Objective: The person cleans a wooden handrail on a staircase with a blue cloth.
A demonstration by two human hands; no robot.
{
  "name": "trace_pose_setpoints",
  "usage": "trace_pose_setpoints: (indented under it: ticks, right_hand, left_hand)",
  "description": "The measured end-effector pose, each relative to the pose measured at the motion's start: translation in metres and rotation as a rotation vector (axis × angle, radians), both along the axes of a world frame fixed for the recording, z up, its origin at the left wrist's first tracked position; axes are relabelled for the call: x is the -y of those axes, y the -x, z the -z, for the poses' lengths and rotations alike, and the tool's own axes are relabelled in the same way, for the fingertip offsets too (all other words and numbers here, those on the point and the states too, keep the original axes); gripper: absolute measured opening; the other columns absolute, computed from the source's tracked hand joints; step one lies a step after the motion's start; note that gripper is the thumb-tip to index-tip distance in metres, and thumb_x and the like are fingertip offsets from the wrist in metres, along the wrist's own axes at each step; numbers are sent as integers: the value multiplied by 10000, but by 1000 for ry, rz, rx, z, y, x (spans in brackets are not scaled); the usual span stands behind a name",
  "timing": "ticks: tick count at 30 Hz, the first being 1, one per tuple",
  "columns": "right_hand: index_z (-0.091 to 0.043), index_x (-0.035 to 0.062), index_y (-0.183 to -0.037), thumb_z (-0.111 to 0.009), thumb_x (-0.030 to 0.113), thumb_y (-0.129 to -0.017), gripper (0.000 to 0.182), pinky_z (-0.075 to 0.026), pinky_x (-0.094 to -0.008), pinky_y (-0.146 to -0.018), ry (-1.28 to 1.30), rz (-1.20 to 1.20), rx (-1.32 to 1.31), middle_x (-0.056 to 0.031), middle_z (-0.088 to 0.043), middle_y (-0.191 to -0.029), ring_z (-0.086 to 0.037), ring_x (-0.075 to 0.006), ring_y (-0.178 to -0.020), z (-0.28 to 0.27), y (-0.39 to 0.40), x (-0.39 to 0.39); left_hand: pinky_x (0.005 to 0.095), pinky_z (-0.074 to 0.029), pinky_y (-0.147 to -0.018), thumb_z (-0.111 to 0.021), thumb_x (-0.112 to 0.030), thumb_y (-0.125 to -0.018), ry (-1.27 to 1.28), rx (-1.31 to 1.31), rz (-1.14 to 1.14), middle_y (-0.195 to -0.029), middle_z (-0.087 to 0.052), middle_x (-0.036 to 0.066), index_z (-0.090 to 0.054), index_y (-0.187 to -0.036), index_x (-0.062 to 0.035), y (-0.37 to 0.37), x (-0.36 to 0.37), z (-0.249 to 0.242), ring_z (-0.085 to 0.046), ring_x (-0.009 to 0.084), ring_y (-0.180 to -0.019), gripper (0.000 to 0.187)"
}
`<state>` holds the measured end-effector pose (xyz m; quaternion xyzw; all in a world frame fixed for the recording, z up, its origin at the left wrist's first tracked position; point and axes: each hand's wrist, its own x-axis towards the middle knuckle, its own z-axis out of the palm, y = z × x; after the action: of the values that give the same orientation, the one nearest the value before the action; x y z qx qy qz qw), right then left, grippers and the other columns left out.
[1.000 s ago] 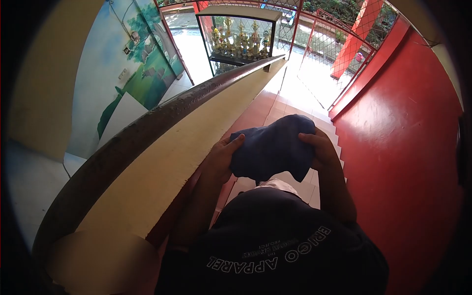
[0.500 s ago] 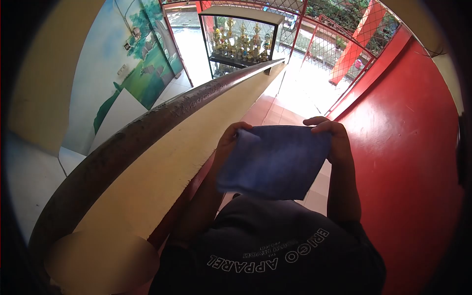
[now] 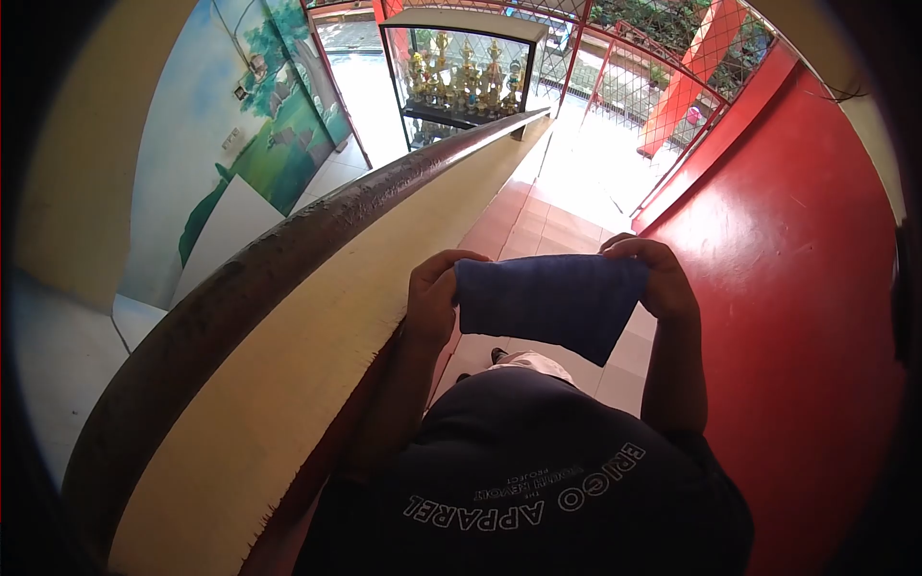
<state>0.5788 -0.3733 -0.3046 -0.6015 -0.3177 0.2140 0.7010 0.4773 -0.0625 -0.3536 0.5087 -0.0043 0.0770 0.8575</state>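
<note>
Here the person stands on a staircase, holding a blue cloth stretched flat between both hands in front of the chest. The left hand is closed on the cloth's left edge, and the right hand pinches its upper right corner, so the fabric hangs folded, its lower edge sagging toward the right. A dark handrail on a cream wall runs just beside the left arm; a red wall rises on the other side, and tiled steps drop away below. The grip on the right looks light, so that corner could slip and the fold fall open. With neither hand on the rail, footing on the steps is a risk.
</note>
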Motion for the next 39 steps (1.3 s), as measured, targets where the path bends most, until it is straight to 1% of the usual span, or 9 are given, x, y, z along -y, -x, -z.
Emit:
trace_pose_setpoints:
  ticks: [3,6,12,21,25,28,31,34,39]
  right_hand:
    - [-651,-29,-1128,-589,8,-918,222,-539,-317,-846,-47,-56,-16,-128,-631,-1140,-643,-204,-1002,3,1,6]
    - [-645,-28,-1100,-565,-7,-923,195,-550,-320,-831,-185,-16,-125,-154,-606,-1168,-648,-235,-995,10,0,12]
    - [-631,-36,-1008,-552,-27,-911,126,-571,-333,-812,-293,-197,-241,-205,-554,-1202,-644,-290,-1003,16,-3,20]
    - [-644,-27,-1038,-550,-27,-917,153,-553,-365,-859,-305,-237,-129,-224,-560,-1232,-648,-308,-1029,23,6,16]
    - [-613,-21,-1106,-558,-15,-923,191,-555,-362,-846,-360,-25,-299,-201,-620,-1136,-656,-292,-1017,25,15,15]
    - [-591,-10,-1140,-576,12,-928,214,-564,-346,-804,-384,151,-379,-151,-653,-1028,-667,-246,-944,40,14,13]
    - [-586,1,-1138,-586,44,-938,204,-571,-323,-751,-356,257,-397,-108,-657,-972,-668,-198,-871,50,13,15]
    - [-592,8,-1120,-586,67,-950,180,-573,-306,-721,-337,318,-410,-91,-655,-956,-665,-172,-835,50,16,8]
    - [-596,11,-1106,-569,89,-967,161,-575,-306,-726,-362,399,-457,-101,-662,-967,-670,-184,-838,47,22,3]
  left_hand:
    - [264,-547,-806,-524,27,-944,-21,-67,-25,-996,-701,112,-656,-1108,56,1,3,-1,-685,169,-894,213]
    - [274,-553,-799,-529,48,-934,-68,-80,-76,-981,-701,114,-659,-1118,44,1,13,-8,-683,165,-883,225]
    - [279,-557,-779,-529,62,-937,-8,-11,-20,-989,-692,110,-644,-1142,21,-5,12,7,-679,159,-864,238]
    - [237,-522,-746,-521,65,-943,106,27,-46,-973,-667,76,-629,-1077,-4,-5,10,8,-651,120,-836,185]
    - [235,-519,-761,-515,65,-947,67,41,-50,-975,-666,75,-632,-1064,-8,-3,10,2,-652,123,-849,180]
    - [230,-517,-611,-509,-21,-993,0,77,-77,-1017,-686,112,-613,-1066,-37,-6,10,11,-660,144,-775,127]
    - [242,-550,-659,-499,-20,-994,47,28,-104,-1025,-686,120,-617,-1070,-34,-8,10,14,-678,164,-817,141]
    - [262,-532,-778,-496,46,-957,95,-40,-65,-960,-673,111,-644,-1094,16,-4,9,6,-658,141,-834,204]
    - [252,-541,-772,-529,32,-945,214,-21,-10,-948,-683,112,-645,-1121,49,-3,10,-11,-666,152,-820,210]
